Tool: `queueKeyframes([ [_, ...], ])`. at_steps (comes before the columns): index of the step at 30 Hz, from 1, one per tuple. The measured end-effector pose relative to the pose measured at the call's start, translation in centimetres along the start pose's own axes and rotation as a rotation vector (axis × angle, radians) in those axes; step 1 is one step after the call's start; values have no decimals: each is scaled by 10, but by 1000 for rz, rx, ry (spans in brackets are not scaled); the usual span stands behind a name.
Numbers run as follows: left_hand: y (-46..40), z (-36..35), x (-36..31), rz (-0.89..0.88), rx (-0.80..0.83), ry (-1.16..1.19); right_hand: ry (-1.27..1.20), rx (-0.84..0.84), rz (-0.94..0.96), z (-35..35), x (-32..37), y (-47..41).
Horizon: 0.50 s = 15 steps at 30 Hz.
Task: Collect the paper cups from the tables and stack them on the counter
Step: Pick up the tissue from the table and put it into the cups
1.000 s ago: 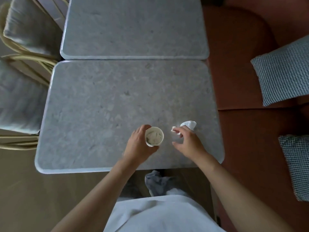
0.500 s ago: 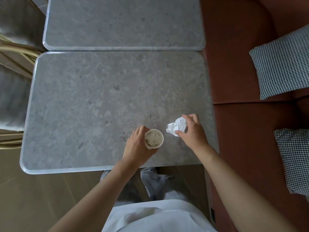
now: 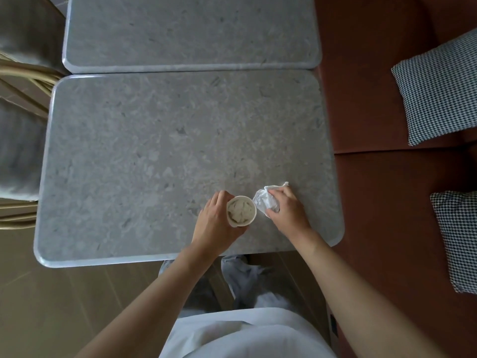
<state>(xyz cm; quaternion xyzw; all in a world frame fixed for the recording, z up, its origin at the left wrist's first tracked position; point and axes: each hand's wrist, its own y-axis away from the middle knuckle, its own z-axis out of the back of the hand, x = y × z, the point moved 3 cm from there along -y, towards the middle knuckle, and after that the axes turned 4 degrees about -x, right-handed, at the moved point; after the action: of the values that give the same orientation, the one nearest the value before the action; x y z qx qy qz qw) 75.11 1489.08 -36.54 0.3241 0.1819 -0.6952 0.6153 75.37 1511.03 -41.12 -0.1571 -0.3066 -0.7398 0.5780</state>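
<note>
A: Paper cup point(image 3: 241, 211) is gripped round its wall by the left hand point(image 3: 215, 223), near the front edge of the grey table point(image 3: 144, 161). Crumpled stuff is seen inside.
B: Handling?
A: Judged light, thin-walled, easily crushed; best held mid-wall, gently, kept upright.
B: Right side?
A: A crumpled napkin point(image 3: 265, 202) is pinched by the right hand point(image 3: 287, 211), just beside the cup.

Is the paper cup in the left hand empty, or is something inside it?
Not empty: the paper cup, mouth up, shows crumpled pale material inside. The left hand grips it; what the material is, cannot tell.
</note>
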Motion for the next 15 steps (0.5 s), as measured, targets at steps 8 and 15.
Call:
queueKeyframes([
  [8, 1, 0, -1, 4, 11, 14, -25, -54, 50, 6, 9, 8],
  [15, 1, 1, -3, 4, 32, 11, -25, -149, 186, 37, 44, 19],
])
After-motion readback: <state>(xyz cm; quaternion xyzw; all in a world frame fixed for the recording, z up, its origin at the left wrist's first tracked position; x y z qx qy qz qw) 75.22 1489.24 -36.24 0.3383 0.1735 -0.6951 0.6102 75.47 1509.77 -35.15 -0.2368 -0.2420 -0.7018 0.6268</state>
